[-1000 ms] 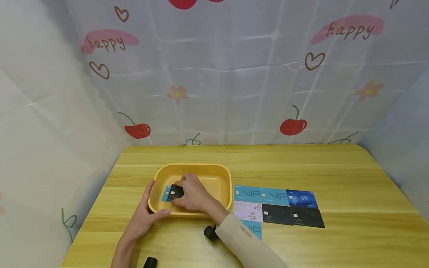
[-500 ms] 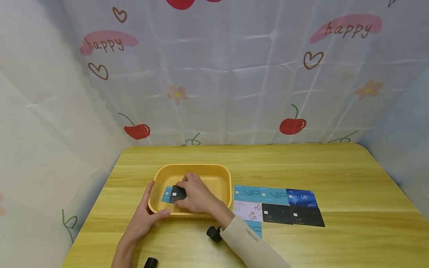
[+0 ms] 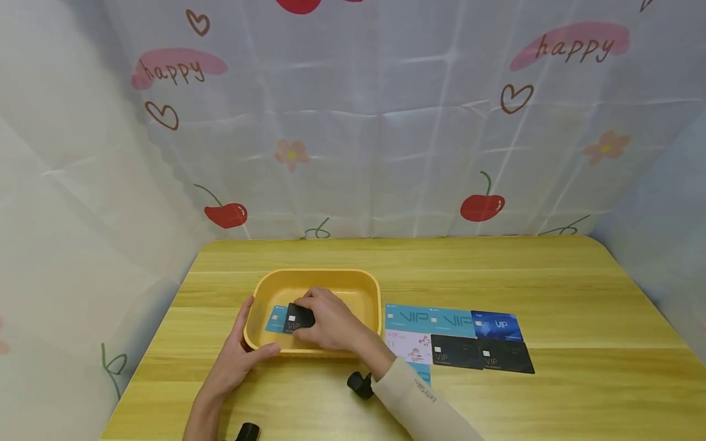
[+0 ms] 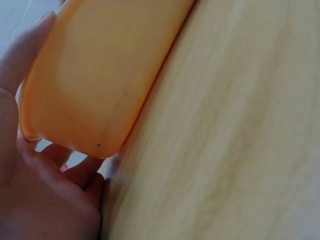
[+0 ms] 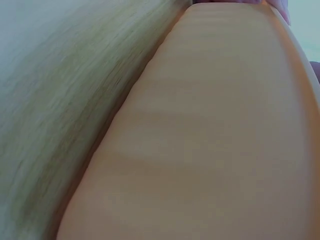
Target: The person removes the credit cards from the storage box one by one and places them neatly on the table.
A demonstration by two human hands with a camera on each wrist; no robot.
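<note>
A yellow plastic tray (image 3: pixel 364 291) stands on the wooden table. My left hand (image 3: pixel 234 362) grips its near left corner, thumb along the front side and fingers around the left end. The left wrist view shows those fingers (image 4: pixel 82 172) bent behind the tray's end wall. Inside the tray, my right hand (image 3: pixel 333 321) pinches a black VIP card (image 3: pixel 298 315) by its right edge. Under or just behind it lies a light blue card (image 3: pixel 275 320), partly covered. The right wrist view shows mostly the tray's outer wall (image 5: pixel 200 125); the card is hidden there.
Right of the tray lie light blue cards (image 3: pixel 408 318), a dark blue card (image 3: pixel 497 327), a pink-white card (image 3: pixel 407 347) and black cards (image 3: pixel 456 352) in rows. Another light blue card (image 3: pixel 421 372) is partly hidden by my right sleeve (image 3: pixel 419 395). A patterned curtain (image 3: pixel 353 153) hangs behind.
My right hand has shifted a little to the right with the black card, so more of the light blue card shows. The left hand and tray have stayed in place.
</note>
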